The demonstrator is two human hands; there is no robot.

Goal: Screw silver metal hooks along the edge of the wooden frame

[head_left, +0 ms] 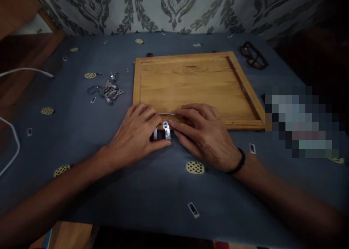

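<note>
A framed wooden panel [188, 85] lies on the blue cloth with its near edge towards me. Shiny bent metal brackets [167, 131] sit at that near edge, between my hands. My left hand [136, 132] is closed around the bracket and panel edge, its thumb stretched below the bracket. On the other side my right hand [205, 134] is closed at the edge, index fingertip by the bracket and thumb below. A thin metal rod [167, 114] shows on the wood between both hands' fingers. Its ends are hidden.
Left of the panel lies a pile of small metal pieces [110, 91], with another metal piece [113, 75] behind it. Black glasses [253, 55] rest at the back right. A white cable [16, 136] runs along the left. A blurred-out object [302, 121] is at right.
</note>
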